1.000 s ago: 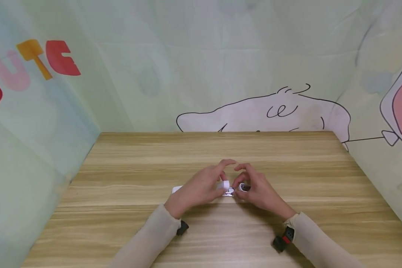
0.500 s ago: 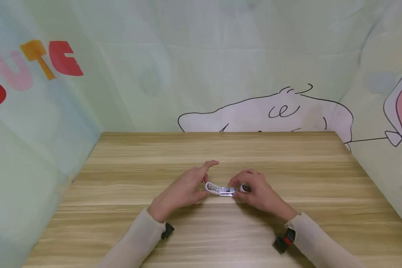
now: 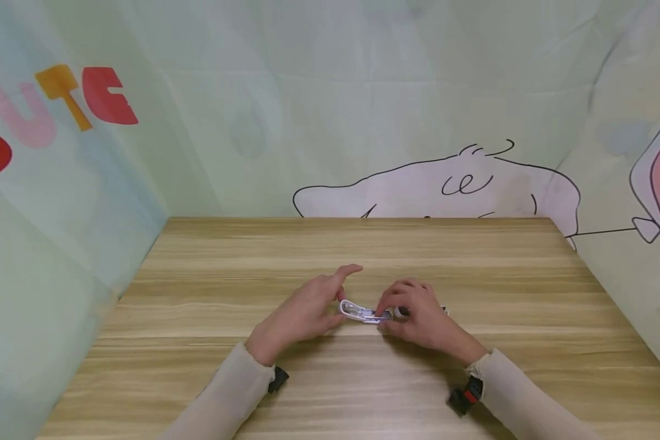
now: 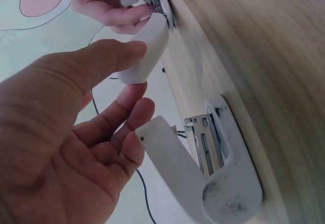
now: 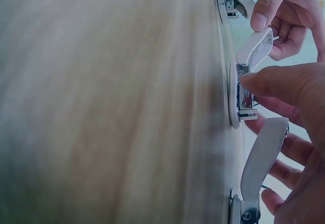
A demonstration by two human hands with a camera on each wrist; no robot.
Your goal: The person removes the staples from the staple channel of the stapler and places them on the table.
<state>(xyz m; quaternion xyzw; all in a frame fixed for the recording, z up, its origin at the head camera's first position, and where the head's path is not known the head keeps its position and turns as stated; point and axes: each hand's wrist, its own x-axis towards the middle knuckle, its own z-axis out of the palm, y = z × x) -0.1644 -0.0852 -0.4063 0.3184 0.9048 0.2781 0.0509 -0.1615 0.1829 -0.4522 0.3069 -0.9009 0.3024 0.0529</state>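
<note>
A white stapler [image 3: 357, 311] stands on the table with its top arm swung up and back to the left, baring its metal staple track. My left hand [image 3: 302, 311] pinches that raised arm between thumb and forefinger, the other fingers loosely bent. From the other side my right hand [image 3: 420, 315] has its thumb and forefinger on the metal track [image 5: 246, 94], pinching it near the front end. What lies inside the track is too small to make out.
Beyond my left hand stands a second white stapler [image 4: 231, 183] with dark smudges, hidden in the head view. Another stapler [image 5: 264, 158] is right beside my right hand, partly covered by it in the head view. The wooden table [image 3: 253, 244] meets a printed cloth backdrop [image 3: 220, 122].
My left hand has moved left, and the stapler's top arm has swung open with it. My right thumb and forefinger have shifted slightly left onto the metal track.
</note>
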